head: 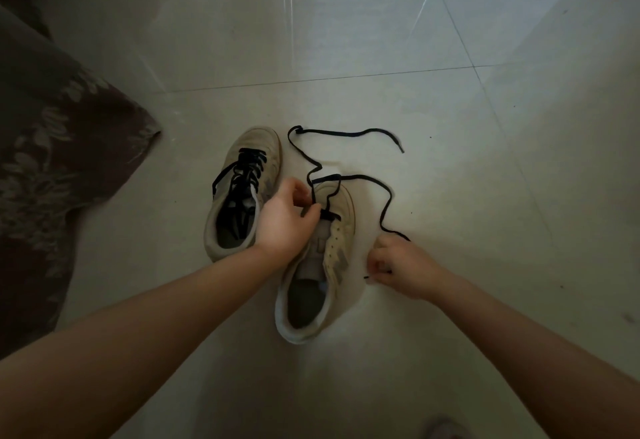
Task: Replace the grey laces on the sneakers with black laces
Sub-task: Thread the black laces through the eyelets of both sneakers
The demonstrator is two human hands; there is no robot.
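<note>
Two beige sneakers stand on the tiled floor. The left sneaker (239, 193) is fully laced in black. The right sneaker (322, 265) carries a black lace (346, 134) only through its lowest eyelets near the toe. My left hand (287, 220) pinches that lace at the front of the tongue. My right hand (398, 265) sits just right of this shoe and is closed on the lace's other end, whose tip pokes out toward the shoe. The free part of the lace snakes across the floor beyond the toe. No grey lace is in sight.
A dark brown cloth with a pale leaf pattern (52, 161) covers the floor at the left, close to the laced sneaker. Pale glossy floor tiles (381, 40) stretch away ahead and to the right. A blurred grey object (443, 428) shows at the bottom edge.
</note>
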